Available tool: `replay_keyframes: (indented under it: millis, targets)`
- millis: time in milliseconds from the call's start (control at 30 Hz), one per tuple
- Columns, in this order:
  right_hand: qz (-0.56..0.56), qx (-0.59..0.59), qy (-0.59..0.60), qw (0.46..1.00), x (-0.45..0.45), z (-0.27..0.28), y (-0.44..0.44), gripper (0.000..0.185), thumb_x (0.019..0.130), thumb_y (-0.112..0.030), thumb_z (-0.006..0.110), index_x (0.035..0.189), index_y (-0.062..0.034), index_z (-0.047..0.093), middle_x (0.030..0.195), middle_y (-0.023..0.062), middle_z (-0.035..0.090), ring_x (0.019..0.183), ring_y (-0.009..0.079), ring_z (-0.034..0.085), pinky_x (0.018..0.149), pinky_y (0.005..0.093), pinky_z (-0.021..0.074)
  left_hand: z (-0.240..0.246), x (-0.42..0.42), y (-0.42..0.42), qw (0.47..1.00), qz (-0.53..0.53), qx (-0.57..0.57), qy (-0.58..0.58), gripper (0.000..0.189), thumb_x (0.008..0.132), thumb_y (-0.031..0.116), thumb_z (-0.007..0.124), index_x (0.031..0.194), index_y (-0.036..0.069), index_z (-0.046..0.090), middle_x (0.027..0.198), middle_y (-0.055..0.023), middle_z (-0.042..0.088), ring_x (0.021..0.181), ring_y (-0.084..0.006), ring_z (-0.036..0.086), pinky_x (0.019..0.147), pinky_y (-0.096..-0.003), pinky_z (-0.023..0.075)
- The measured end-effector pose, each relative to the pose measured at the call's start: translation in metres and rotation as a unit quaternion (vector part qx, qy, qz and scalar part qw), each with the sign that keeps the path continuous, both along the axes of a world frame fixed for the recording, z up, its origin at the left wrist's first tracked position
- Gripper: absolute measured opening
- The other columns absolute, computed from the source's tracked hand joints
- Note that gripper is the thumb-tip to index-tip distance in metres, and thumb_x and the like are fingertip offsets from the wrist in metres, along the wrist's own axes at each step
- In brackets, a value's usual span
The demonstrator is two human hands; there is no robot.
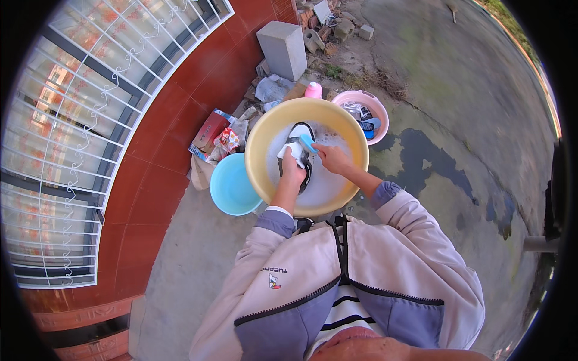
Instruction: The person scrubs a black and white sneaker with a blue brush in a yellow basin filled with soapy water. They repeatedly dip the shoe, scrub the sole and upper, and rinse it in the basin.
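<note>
A black-and-white shoe (300, 131) is held over the sudsy water (323, 187) of a large yellow plastic basin (258, 180). My left hand (292, 168) grips the shoe near its middle, and a white part, perhaps its tongue, shows beside the thumb. In my right hand (333, 158) is a light blue scrub brush (308, 143), resting against the upper of the shoe. The side of the brush facing the shoe is hidden. White foam floats around the shoe.
A light blue basin (232, 185) stands at the left. Behind the yellow basin are a pink bottle (313, 90) and a pink basin (383, 106) holding shoes and laces. Boxes (211, 130) lie by the red tiled wall (149, 180). A concrete block (283, 52) stands farther back. Wet patches (420, 155) mark the ground.
</note>
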State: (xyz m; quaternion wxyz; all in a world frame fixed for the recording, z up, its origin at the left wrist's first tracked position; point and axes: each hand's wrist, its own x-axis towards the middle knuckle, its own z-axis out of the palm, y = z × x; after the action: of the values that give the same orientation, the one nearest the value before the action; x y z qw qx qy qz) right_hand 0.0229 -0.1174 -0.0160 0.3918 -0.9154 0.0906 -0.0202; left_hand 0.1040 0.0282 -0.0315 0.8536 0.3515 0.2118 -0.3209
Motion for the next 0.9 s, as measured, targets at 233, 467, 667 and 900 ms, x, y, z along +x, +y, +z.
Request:
replay_keyframes:
  millis: [233, 467, 667, 900]
  targets:
    - [0.093, 0.078, -0.020, 0.992, -0.025, 0.021, 0.035, 0.039, 0.095, -0.019, 0.048, 0.132, -0.0173, 0.058, 0.097, 0.0255, 0.068, 0.085, 0.0455, 0.065, 0.081, 0.0526, 0.0508, -0.006, 0.002, 0.005, 0.999, 0.032, -0.006, 0.015, 0.048, 0.104, 0.039, 0.033, 0.135, 0.005, 0.047, 0.134, -0.0139, 0.055, 0.122, -0.0300, 0.052, 0.103, -0.0461, 0.0415]
    - [0.037, 0.036, 0.042, 0.998, 0.018, 0.021, 0.013, 0.040, 0.095, -0.018, 0.047, 0.134, -0.0172, 0.057, 0.103, 0.0265, 0.067, 0.095, 0.0434, 0.064, 0.089, 0.0497, 0.0490, -0.018, 0.002, 0.003, 0.998, 0.040, -0.043, -0.028, 0.046, 0.104, 0.040, 0.030, 0.131, 0.008, 0.050, 0.129, -0.0119, 0.057, 0.117, -0.0293, 0.055, 0.100, -0.0455, 0.0443]
    - [0.061, 0.022, 0.041, 0.997, 0.000, 0.032, 0.024, 0.040, 0.096, -0.018, 0.050, 0.134, -0.0172, 0.057, 0.099, 0.0255, 0.067, 0.089, 0.0441, 0.065, 0.082, 0.0502, 0.0504, -0.014, 0.002, 0.009, 0.997, 0.058, -0.039, -0.028, 0.050, 0.104, 0.045, 0.029, 0.127, 0.008, 0.053, 0.123, -0.0109, 0.060, 0.114, -0.0291, 0.058, 0.100, -0.0455, 0.0443]
    - [0.111, 0.050, 0.010, 0.992, -0.011, 0.026, 0.040, 0.043, 0.095, -0.017, 0.052, 0.138, -0.0194, 0.053, 0.097, 0.0272, 0.066, 0.089, 0.0422, 0.065, 0.083, 0.0473, 0.0498, 0.005, -0.004, 0.007, 0.999, 0.039, -0.020, 0.020, 0.054, 0.104, 0.050, 0.026, 0.132, 0.011, 0.051, 0.125, -0.0099, 0.060, 0.117, -0.0278, 0.055, 0.101, -0.0453, 0.0417]
